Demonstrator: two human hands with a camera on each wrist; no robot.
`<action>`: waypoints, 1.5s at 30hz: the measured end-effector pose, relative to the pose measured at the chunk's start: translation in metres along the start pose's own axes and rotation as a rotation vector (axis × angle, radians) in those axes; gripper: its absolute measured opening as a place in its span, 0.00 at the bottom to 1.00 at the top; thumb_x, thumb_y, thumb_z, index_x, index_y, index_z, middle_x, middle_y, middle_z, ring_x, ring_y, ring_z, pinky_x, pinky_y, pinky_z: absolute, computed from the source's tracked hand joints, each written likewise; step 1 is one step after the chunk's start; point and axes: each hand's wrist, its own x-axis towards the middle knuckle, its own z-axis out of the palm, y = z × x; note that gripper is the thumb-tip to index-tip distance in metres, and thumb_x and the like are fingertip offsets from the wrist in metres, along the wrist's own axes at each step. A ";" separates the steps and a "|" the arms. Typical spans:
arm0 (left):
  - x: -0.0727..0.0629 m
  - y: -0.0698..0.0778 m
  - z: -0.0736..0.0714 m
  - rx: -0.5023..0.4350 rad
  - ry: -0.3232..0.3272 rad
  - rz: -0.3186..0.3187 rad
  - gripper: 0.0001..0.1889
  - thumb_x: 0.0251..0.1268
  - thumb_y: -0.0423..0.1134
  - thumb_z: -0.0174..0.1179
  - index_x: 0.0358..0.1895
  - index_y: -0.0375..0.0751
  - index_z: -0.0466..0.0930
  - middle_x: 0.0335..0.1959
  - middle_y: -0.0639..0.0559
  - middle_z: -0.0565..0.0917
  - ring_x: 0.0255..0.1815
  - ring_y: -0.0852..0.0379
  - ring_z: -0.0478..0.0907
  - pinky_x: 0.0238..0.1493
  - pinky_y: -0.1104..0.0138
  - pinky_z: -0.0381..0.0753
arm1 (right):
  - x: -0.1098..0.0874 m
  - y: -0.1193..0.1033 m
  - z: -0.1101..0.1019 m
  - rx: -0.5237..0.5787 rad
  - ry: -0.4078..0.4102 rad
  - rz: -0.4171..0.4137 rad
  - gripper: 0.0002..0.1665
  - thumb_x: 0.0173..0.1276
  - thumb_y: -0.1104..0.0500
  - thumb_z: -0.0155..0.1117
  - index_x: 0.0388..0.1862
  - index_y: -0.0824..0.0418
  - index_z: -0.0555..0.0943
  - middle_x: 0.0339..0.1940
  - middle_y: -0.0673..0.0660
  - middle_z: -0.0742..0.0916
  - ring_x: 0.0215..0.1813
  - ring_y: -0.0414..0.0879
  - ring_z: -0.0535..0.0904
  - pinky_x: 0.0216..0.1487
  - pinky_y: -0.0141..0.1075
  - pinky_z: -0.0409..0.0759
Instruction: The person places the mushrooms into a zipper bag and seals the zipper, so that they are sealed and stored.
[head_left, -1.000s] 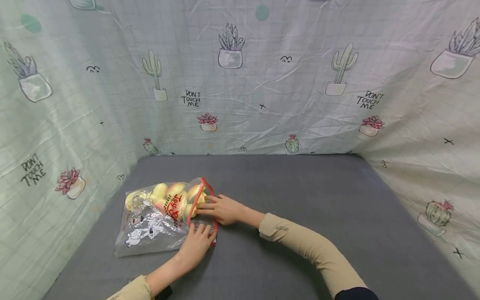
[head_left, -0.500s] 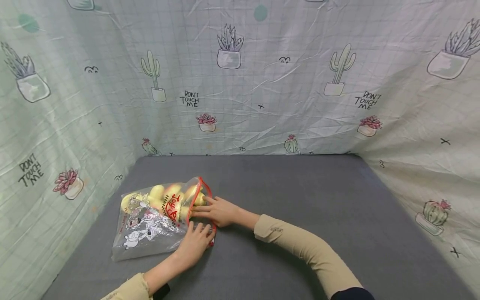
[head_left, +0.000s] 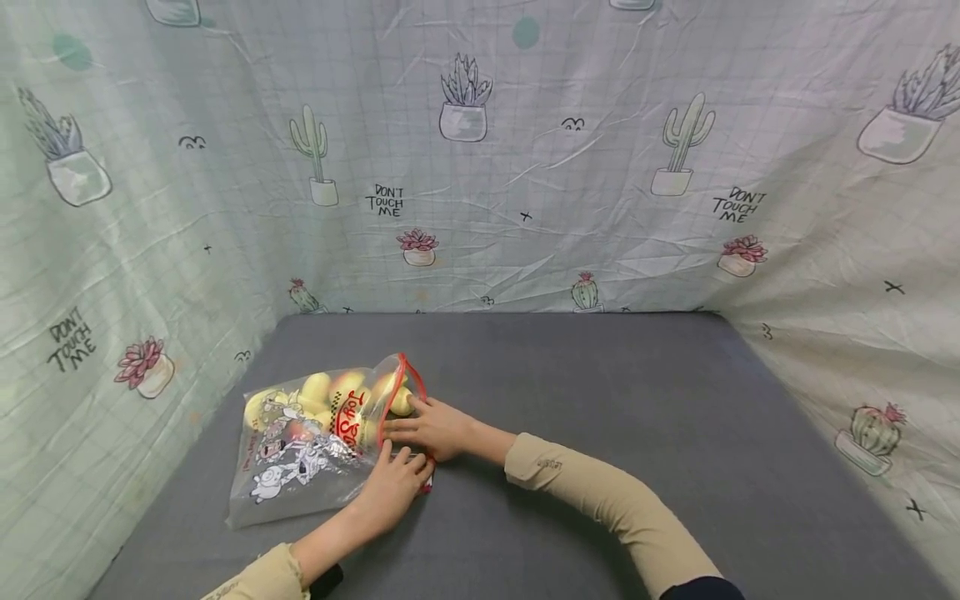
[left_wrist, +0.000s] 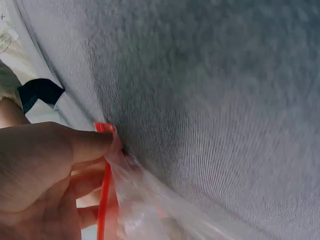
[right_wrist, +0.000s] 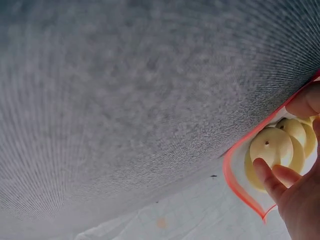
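A clear plastic zip bag (head_left: 300,493) with a red edge, red lettering and white cartoon prints lies on its side on the left of the grey surface. Inside are several yellow fruits (head_left: 316,388), some blushed red. My left hand (head_left: 390,492) pinches the near corner of the bag's mouth; the left wrist view shows its thumb pressed on the red zip edge (left_wrist: 104,197). At the opening is my right hand (head_left: 437,427), its fingers extended into the mouth. In the right wrist view these fingers (right_wrist: 270,179) overlap a round yellow fruit (right_wrist: 274,142); the thumb is near the red edge.
The grey cloth-covered surface (head_left: 600,400) stretches right and behind the bag. A pale curtain (head_left: 495,167) printed with cactus plants encloses the back and both sides. A dark band (left_wrist: 42,94) shows by the sleeve in the left wrist view.
My right hand has moved slightly left, further into the bag's mouth. The fruits nearest the opening have shifted a little deeper. My left hand keeps its hold on the edge.
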 end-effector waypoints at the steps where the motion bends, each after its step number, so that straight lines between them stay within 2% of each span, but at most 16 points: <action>1: 0.000 0.001 -0.001 0.017 0.008 0.002 0.15 0.51 0.41 0.56 0.44 0.51 0.80 0.32 0.57 0.77 0.35 0.54 0.70 0.46 0.52 0.68 | -0.001 0.001 0.000 0.001 0.000 0.000 0.39 0.61 0.41 0.53 0.70 0.41 0.51 0.71 0.41 0.57 0.67 0.56 0.58 0.55 0.40 0.70; 7: 0.001 0.004 -0.003 0.100 0.031 0.007 0.13 0.53 0.41 0.52 0.42 0.51 0.81 0.32 0.56 0.77 0.34 0.54 0.70 0.44 0.53 0.66 | -0.008 0.006 0.001 0.056 0.028 0.012 0.39 0.62 0.47 0.54 0.70 0.42 0.51 0.72 0.42 0.56 0.70 0.56 0.55 0.48 0.37 0.73; 10: 0.001 0.003 -0.002 0.095 0.035 0.016 0.13 0.53 0.40 0.52 0.42 0.50 0.81 0.33 0.56 0.78 0.34 0.55 0.70 0.44 0.54 0.65 | -0.010 0.007 0.000 0.084 0.043 0.013 0.37 0.63 0.50 0.53 0.70 0.42 0.51 0.72 0.43 0.56 0.70 0.52 0.55 0.45 0.37 0.73; 16: 0.000 0.000 -0.002 0.050 0.014 0.032 0.14 0.53 0.38 0.54 0.44 0.50 0.80 0.34 0.55 0.78 0.37 0.54 0.71 0.48 0.53 0.67 | -0.014 0.010 -0.001 0.151 0.059 -0.002 0.36 0.63 0.55 0.52 0.70 0.45 0.53 0.72 0.45 0.56 0.71 0.48 0.55 0.47 0.38 0.72; 22: -0.001 -0.002 -0.004 0.012 0.063 0.046 0.12 0.51 0.37 0.55 0.41 0.48 0.81 0.32 0.54 0.78 0.36 0.53 0.72 0.49 0.51 0.68 | -0.021 0.012 -0.003 0.169 0.065 0.008 0.35 0.64 0.56 0.50 0.69 0.45 0.54 0.71 0.45 0.58 0.71 0.45 0.56 0.47 0.38 0.71; 30: -0.003 -0.006 -0.002 0.015 0.048 0.061 0.13 0.49 0.42 0.58 0.40 0.48 0.81 0.34 0.56 0.78 0.40 0.54 0.73 0.54 0.50 0.66 | -0.039 0.012 -0.003 0.191 0.114 0.006 0.28 0.66 0.58 0.45 0.67 0.48 0.61 0.68 0.46 0.66 0.67 0.43 0.62 0.45 0.38 0.72; 36: -0.005 -0.010 0.001 0.015 0.141 0.091 0.15 0.43 0.47 0.62 0.37 0.48 0.81 0.32 0.57 0.78 0.38 0.55 0.73 0.54 0.49 0.66 | -0.052 0.007 -0.007 0.220 0.154 0.005 0.27 0.64 0.58 0.49 0.64 0.50 0.66 0.62 0.46 0.73 0.63 0.41 0.66 0.46 0.36 0.72; 40: -0.005 -0.012 -0.001 0.014 0.201 0.087 0.16 0.39 0.47 0.65 0.36 0.49 0.81 0.31 0.56 0.77 0.38 0.55 0.72 0.53 0.48 0.67 | -0.057 0.004 -0.007 0.229 0.171 0.010 0.26 0.64 0.56 0.50 0.62 0.50 0.67 0.60 0.45 0.74 0.62 0.40 0.67 0.46 0.35 0.71; 45: -0.006 -0.014 -0.006 0.001 0.225 0.067 0.18 0.38 0.45 0.67 0.39 0.49 0.81 0.34 0.55 0.78 0.40 0.53 0.73 0.52 0.46 0.66 | -0.062 0.001 -0.009 0.228 0.188 0.012 0.25 0.64 0.55 0.50 0.62 0.50 0.68 0.60 0.45 0.75 0.62 0.40 0.67 0.47 0.35 0.71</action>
